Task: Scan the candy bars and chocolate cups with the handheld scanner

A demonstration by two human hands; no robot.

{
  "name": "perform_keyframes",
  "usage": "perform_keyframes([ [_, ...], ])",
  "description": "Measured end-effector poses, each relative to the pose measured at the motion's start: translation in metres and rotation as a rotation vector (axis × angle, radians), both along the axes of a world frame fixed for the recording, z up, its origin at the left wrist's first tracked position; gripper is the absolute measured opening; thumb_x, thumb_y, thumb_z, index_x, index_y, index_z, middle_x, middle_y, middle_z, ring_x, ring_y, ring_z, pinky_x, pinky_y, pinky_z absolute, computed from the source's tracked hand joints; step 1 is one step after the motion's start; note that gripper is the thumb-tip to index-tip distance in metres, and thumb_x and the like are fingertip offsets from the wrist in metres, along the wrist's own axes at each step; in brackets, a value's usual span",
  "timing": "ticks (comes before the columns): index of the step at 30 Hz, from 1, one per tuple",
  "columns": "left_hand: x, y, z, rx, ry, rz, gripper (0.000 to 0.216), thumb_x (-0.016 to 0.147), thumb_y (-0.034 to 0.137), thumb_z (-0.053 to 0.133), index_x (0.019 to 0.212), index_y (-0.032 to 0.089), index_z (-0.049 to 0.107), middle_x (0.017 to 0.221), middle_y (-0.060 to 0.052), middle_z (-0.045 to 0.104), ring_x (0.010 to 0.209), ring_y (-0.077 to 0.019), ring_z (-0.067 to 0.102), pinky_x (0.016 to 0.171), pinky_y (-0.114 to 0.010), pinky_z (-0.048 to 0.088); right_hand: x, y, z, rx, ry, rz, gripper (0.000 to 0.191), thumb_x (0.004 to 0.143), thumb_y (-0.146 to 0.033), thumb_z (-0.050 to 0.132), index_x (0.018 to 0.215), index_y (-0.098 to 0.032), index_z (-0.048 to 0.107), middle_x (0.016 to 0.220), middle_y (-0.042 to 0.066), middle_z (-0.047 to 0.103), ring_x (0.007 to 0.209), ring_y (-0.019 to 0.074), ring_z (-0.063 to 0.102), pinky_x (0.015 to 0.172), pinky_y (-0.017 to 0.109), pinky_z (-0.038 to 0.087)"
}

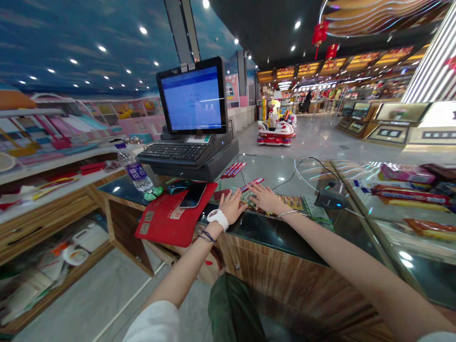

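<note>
At a glass-topped counter (278, 167), our two bare hands reach forward side by side, palms down. Our left hand (231, 207), with a white watch (218, 219) at the wrist, has its fingers stretched out and a little apart, clamped on nothing. Our right hand (265, 198), a thin bracelet (289, 213) behind it, lies with fingers extended and slightly spread, likewise gripping nothing. Just beyond the fingertips lies a red-wrapped bar (253, 184), nearest the right hand; whether skin meets wrapper we cannot tell. Farther off, a small group of similar red bars (233, 170) rests beside the black base of a lit monitor (192, 99). To our left, a phone (194, 195) lies on a red mat (162, 218), near a black mouse (179, 186) and an upright water bottle (135, 172). A black keyboard (174, 152) sits below the screen. To our right, a black device (331, 197) with a blue light stands near packaged snacks (411, 192), while a red-and-white ride car (276, 133) is parked on the floor beyond.
</note>
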State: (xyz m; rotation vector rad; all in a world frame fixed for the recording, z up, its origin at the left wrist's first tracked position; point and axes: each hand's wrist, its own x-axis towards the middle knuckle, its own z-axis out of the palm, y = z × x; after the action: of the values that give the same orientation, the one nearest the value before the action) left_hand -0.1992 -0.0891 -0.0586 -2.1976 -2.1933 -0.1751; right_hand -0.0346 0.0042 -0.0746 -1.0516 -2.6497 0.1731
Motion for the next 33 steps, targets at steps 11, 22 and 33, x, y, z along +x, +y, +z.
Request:
perform_keyframes([
  [11, 0.006, 0.018, -0.005, 0.022, 0.017, -0.051, 0.054, 0.099, 0.035, 0.036, 0.151, 0.021, 0.033, 0.160, -0.012, 0.031, 0.147, -0.0271, 0.033, 0.118, -0.052, 0.028, -0.009, 0.007, 0.002, 0.029, -0.079, -0.069, 0.051, 0.103, -0.036, 0.029, 0.154, -0.031, 0.030, 0.161, 0.004, 0.030, 0.145, 0.0336, 0.034, 0.115, 0.063, 0.026],
  [22, 0.000, 0.090, 0.006, 0.016, 0.103, -0.082, 0.054, 0.093, 0.017, 0.035, 0.148, 0.017, 0.039, 0.155, -0.015, 0.041, 0.148, -0.0301, 0.028, 0.120, -0.060, 0.018, -0.040, 0.070, 0.003, -0.087, -0.068, -0.196, 0.055, 0.102, -0.026, 0.027, 0.156, -0.034, 0.024, 0.160, 0.001, 0.034, 0.145, 0.0320, 0.033, 0.116, 0.064, 0.021],
  [33, -0.032, 0.124, -0.006, 0.067, 0.057, -0.029, 0.054, 0.095, 0.022, 0.038, 0.149, 0.025, 0.039, 0.156, -0.009, 0.040, 0.147, -0.0306, 0.030, 0.120, -0.059, 0.017, -0.070, 0.106, -0.003, -0.137, -0.017, -0.195, 0.055, 0.102, -0.029, 0.024, 0.156, -0.034, 0.022, 0.162, -0.002, 0.029, 0.148, 0.0308, 0.026, 0.117, 0.063, 0.020],
])
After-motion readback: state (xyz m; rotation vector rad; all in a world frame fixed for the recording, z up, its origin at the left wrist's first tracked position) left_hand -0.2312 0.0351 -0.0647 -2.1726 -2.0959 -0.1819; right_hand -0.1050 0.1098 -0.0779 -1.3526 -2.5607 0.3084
